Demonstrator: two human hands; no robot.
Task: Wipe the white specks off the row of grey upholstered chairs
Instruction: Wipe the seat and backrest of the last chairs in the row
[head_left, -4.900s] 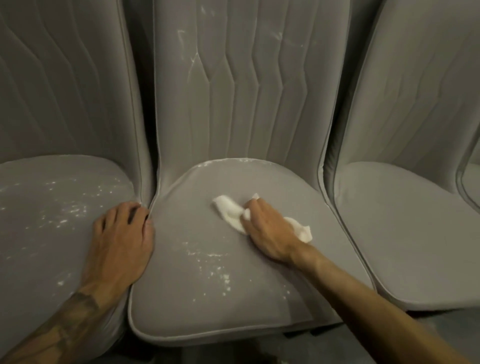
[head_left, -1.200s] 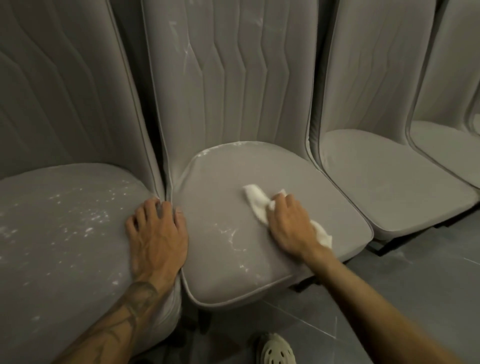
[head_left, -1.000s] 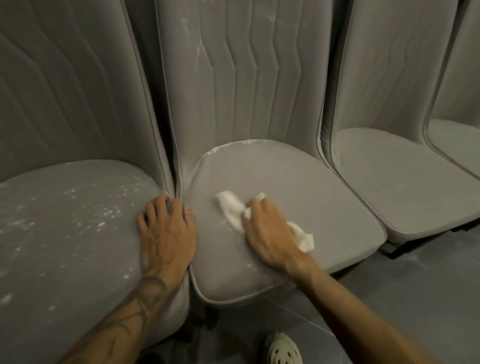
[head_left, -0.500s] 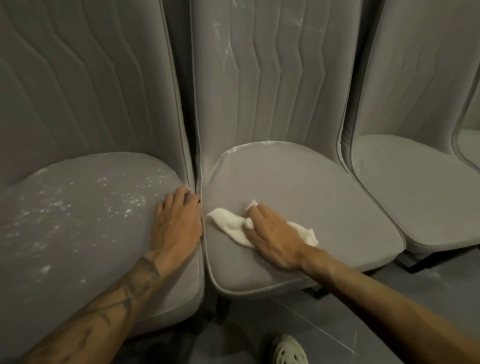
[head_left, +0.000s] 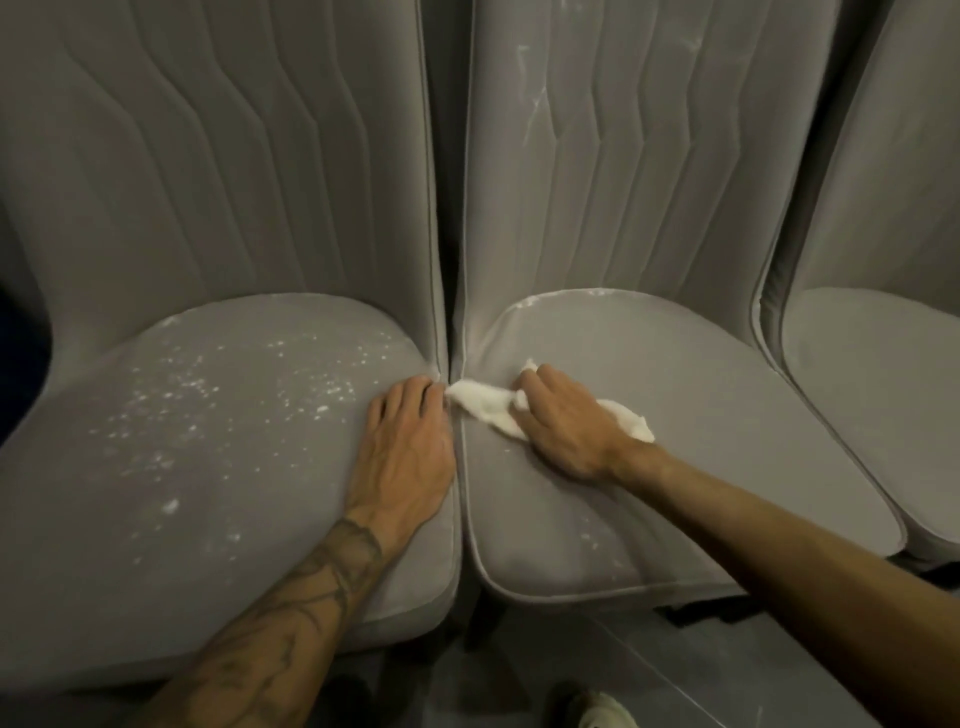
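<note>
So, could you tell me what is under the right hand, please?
A white cloth, gripped by the right hand on the middle seat; its ends stick out either side. The cloth's middle and any specks beneath it are covered.

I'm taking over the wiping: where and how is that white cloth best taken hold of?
Probably at the bunched middle of the white cloth, from above, where the right hand holds it. It lies low on the seat, and its thin loose ends, toward the left hand and behind the right, would trail.
</note>
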